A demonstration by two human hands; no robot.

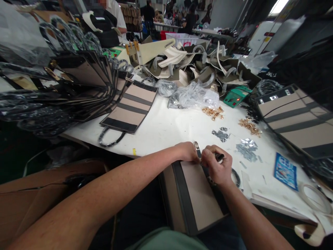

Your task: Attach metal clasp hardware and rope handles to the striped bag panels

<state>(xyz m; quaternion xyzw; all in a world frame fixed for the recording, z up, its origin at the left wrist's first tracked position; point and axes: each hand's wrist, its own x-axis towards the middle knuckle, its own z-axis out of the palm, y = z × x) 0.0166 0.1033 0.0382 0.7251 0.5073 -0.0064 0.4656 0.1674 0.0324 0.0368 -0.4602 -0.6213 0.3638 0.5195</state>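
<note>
A beige bag panel (pixel 200 194) with dark bands lies tilted across my lap and against the table edge. My left hand (pixel 189 152) is closed at its upper edge, pressing on it next to a short black strap with a shiny metal fitting (pixel 196 146). Just to the right, my right hand (pixel 218 166) is closed in a fist round a tool with a dark handle (pixel 220 158). The tool's tip is hidden by my fingers. A dark looped bag handle (pixel 236 178) shows behind my right hand.
Gold-coloured fittings (pixel 213 112), grey metal plates (pixel 247 150) and a blue packet (pixel 285 172) lie on the white table (pixel 169 128). Stacked bag panels (pixel 85 93) stand left; another panel (pixel 296 114) is right. Behind are a green device (pixel 237 96) and piled pieces. People work farther back.
</note>
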